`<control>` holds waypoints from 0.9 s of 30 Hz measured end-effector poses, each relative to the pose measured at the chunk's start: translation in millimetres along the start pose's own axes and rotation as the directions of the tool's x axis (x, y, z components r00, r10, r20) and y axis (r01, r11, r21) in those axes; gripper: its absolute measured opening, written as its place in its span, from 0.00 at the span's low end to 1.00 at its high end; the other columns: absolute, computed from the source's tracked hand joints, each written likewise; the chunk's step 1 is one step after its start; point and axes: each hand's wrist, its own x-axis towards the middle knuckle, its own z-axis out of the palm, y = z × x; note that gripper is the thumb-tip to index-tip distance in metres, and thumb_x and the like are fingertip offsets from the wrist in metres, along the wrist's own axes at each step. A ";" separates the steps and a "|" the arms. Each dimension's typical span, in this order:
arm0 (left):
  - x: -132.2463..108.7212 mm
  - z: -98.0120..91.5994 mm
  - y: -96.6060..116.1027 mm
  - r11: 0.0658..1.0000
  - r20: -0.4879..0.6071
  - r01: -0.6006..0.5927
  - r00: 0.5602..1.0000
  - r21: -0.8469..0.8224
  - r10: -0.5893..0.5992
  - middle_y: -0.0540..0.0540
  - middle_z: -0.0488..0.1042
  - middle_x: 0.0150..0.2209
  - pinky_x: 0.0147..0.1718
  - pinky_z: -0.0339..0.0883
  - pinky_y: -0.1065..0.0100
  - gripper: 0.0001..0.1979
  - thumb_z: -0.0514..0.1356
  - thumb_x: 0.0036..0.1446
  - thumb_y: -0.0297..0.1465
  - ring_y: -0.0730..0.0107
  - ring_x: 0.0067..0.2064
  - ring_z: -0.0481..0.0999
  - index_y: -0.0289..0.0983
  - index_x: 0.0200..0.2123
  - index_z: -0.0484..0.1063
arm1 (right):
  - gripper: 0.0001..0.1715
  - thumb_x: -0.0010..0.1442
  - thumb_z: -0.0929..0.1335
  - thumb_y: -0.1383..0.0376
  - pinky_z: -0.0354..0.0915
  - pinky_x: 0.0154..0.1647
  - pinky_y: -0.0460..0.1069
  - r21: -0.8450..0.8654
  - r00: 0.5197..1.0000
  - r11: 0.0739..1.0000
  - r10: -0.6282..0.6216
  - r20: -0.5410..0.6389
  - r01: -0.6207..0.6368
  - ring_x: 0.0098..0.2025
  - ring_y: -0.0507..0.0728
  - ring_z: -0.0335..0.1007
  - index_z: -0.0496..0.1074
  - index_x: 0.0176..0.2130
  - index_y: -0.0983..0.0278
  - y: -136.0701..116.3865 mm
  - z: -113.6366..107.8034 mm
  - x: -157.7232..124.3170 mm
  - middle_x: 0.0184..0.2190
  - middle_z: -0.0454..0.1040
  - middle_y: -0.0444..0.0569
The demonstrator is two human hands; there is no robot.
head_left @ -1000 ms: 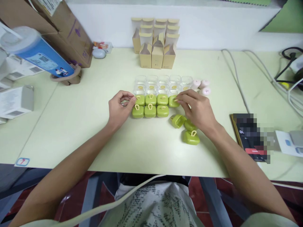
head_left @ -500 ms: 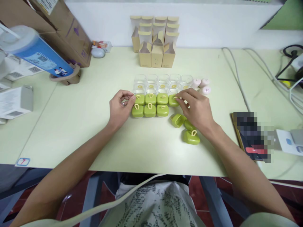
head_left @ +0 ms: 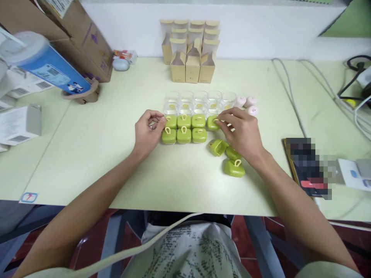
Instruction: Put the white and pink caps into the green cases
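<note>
Several small green square lids with yellow loops (head_left: 183,128) lie in two rows on the pale green table (head_left: 104,154). My left hand (head_left: 148,132) rests curled against the left end of the rows, fingers touching the leftmost green lid (head_left: 171,122). My right hand (head_left: 242,133) pinches the rightmost lid of the back row (head_left: 211,123). Three loose green lids (head_left: 228,158) lie under and near my right wrist, one tipped on its side. Behind the rows stand several clear square containers (head_left: 199,101).
Three pink round pieces (head_left: 247,104) sit right of the clear containers. Tan cartons (head_left: 189,52) stand at the back wall. Brown boxes and a blue tube (head_left: 46,63) fill the left. Cables (head_left: 315,92) and a dark flat device (head_left: 307,166) lie at the right.
My right hand has shifted slightly on the rightmost back-row lid. My left hand has stayed where it was.
</note>
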 end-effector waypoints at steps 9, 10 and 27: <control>1.2 -0.1 -1.2 1.000 -0.001 0.005 1.000 0.005 -0.005 0.47 0.81 0.40 0.39 0.73 0.66 0.18 0.72 0.60 0.48 0.66 0.43 0.80 0.41 0.42 0.77 | 0.13 0.76 0.68 0.65 0.73 0.36 0.54 -0.046 1.000 0.999 -0.007 0.026 0.008 0.37 0.59 0.79 0.83 0.44 0.64 -4.8 1.2 3.0 0.47 0.85 0.56; 1.2 -0.1 -1.3 1.000 0.003 0.006 1.000 0.002 -0.006 0.47 0.81 0.40 0.39 0.73 0.66 0.18 0.72 0.60 0.48 0.66 0.43 0.80 0.41 0.42 0.77 | 0.13 0.76 0.68 0.65 0.73 0.36 0.54 -0.055 1.000 0.998 -0.001 0.031 0.003 0.38 0.60 0.80 0.83 0.44 0.64 -5.2 0.9 3.3 0.47 0.85 0.56; 0.5 1.0 1.3 0.999 -0.017 0.044 0.999 -0.022 -0.044 0.46 0.80 0.41 0.37 0.73 0.67 0.14 0.71 0.62 0.44 0.66 0.42 0.79 0.41 0.42 0.77 | 0.13 0.76 0.73 0.58 0.77 0.35 0.54 0.003 0.999 0.999 0.037 0.011 -0.037 0.36 0.58 0.84 0.84 0.53 0.61 -5.2 -11.4 2.8 0.49 0.85 0.53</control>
